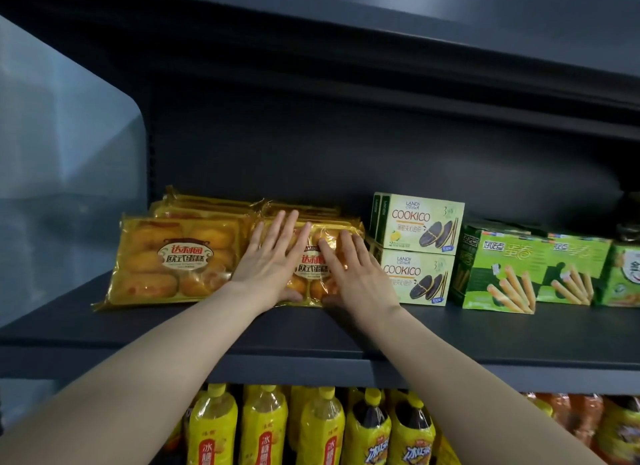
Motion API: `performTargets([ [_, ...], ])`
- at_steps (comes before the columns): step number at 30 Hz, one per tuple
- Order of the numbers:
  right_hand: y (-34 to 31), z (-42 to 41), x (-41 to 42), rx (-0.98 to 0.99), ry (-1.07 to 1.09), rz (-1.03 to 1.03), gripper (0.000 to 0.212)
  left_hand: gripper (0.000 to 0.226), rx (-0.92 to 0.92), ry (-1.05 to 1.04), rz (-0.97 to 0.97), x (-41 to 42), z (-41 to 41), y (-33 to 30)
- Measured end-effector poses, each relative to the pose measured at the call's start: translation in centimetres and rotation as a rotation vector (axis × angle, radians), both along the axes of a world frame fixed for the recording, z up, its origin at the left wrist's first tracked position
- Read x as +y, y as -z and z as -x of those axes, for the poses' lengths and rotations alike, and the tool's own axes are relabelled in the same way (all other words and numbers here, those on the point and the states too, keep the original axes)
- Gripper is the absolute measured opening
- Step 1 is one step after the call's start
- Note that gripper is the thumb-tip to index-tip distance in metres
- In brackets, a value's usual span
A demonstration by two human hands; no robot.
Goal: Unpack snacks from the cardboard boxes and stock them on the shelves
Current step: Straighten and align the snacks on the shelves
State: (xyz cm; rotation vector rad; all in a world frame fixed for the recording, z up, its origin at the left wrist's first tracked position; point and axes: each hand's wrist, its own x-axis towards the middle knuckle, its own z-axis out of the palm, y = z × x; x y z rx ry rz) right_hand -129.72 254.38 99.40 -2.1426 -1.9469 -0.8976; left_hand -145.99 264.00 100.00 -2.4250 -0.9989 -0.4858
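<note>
Two stacks of yellow cake packs lie on the dark shelf point(346, 333). The left stack point(173, 260) lies untouched. My left hand point(270, 260) and my right hand point(356, 274) both rest flat, fingers straight, on the top pack of the right stack point(313, 260). Both thumbs sit at the pack's front edge. The hands cover much of that pack's label.
Right of the cakes stand two stacked Cookico boxes point(417, 246), then green egg-roll boxes point(502, 270) and further green boxes point(575, 267). Below the shelf stand several yellow drink bottles point(263, 430). A pale wall panel point(62, 174) borders the left; another shelf hangs overhead.
</note>
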Motion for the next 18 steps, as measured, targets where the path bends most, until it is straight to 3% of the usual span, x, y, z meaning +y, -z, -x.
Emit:
performTargets([
  [8,-1.4,-0.3,2.0,-0.106,0.021,-0.138,0.127,0.136,-0.063,0.021,-0.087,1.2,-0.8,0.3],
  [13,-1.4,-0.7,2.6,-0.146,-0.051,-0.187,0.119,0.137,-0.097,0.014,-0.125,1.4,-1.0,0.5],
  [18,-1.4,-1.3,2.8,-0.131,-0.073,-0.144,0.129,0.132,-0.115,0.013,-0.127,1.4,-1.0,0.5],
])
